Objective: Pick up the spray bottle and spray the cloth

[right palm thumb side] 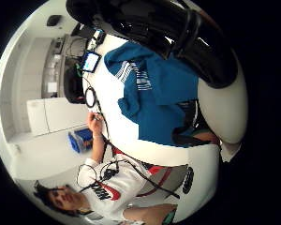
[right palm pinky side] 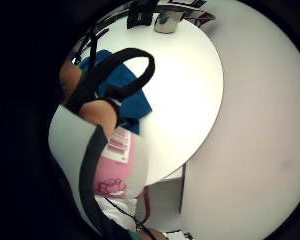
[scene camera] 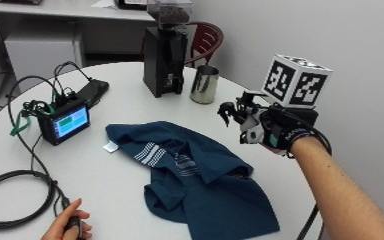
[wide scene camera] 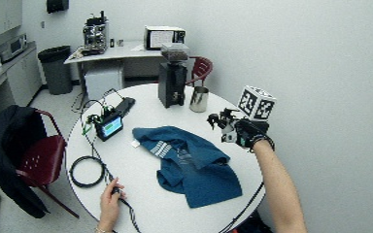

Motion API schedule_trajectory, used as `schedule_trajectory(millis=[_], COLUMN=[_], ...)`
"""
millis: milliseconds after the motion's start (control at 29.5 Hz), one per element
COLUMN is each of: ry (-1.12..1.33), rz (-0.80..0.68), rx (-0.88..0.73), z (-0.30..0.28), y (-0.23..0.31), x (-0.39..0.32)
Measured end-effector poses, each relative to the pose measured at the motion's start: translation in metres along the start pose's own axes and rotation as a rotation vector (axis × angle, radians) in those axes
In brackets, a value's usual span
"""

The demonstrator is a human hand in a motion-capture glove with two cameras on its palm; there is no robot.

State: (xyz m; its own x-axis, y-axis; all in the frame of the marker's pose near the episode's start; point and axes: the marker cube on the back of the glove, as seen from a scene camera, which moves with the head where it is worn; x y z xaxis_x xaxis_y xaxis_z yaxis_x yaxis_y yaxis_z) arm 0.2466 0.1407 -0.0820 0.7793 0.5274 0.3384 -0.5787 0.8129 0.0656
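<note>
My gloved right hand (scene camera: pixel 286 131) grips a spray bottle (scene camera: pixel 250 131) and holds it in the air over the right side of the round white table (scene camera: pixel 122 107). The bottle has a black trigger head (scene camera: pixel 235 111) that points left, a white body and a pink label (right palm pinky side: pixel 115 165). A crumpled blue cloth (scene camera: pixel 202 182) with white stripes lies on the table, below and to the left of the bottle. In the thumb side palm view the cloth (right palm thumb side: pixel 154 93) spreads beneath the bottle's black head (right palm thumb side: pixel 178 33). The wide outside view shows the hand (wide scene camera: pixel 249 134) beside the cloth (wide scene camera: pixel 190 165).
A black coffee grinder (scene camera: pixel 165 55) and a metal cup (scene camera: pixel 204 84) stand at the back of the table. A small screen device (scene camera: pixel 64 121) with cables and a cable coil (scene camera: pixel 9 202) lie at the left. The bare left hand (scene camera: pixel 69 229) rests near the front edge. A red chair (scene camera: pixel 205 40) stands behind.
</note>
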Motion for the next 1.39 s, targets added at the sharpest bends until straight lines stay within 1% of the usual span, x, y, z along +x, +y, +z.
schedule_trajectory(millis=[170,237,305,441,509,576,746,814,882,949,1051,1153,1255,1390], ry=[0.016,0.027,0.025,-0.025,-0.040,-0.042,0.005,-0.009,-0.068,-0.155,-0.322,-0.502,-0.644,-0.723], rz=[-0.006,-0.020,-0.033,-0.045,-0.046,-0.043,-0.023,-0.022,-0.035,-0.065,-0.141,-0.219,-0.293,-0.352], rx=[-0.121,-0.137,-0.108,-0.004,0.011,-0.009,-0.142,-0.166,-0.134,-0.066,0.051,0.131,0.148,0.077], z=[0.049,0.052,0.036,-0.019,-0.028,-0.020,0.040,0.055,0.051,0.035,0.011,0.004,0.021,0.081], y=[-0.007,-0.010,-0.012,-0.013,-0.012,-0.011,-0.013,-0.011,-0.007,-0.002,0.003,0.003,-0.002,-0.008], x=[-0.001,-0.005,-0.010,-0.021,-0.023,-0.023,-0.012,-0.007,-0.006,-0.012,-0.031,-0.060,-0.093,-0.126])
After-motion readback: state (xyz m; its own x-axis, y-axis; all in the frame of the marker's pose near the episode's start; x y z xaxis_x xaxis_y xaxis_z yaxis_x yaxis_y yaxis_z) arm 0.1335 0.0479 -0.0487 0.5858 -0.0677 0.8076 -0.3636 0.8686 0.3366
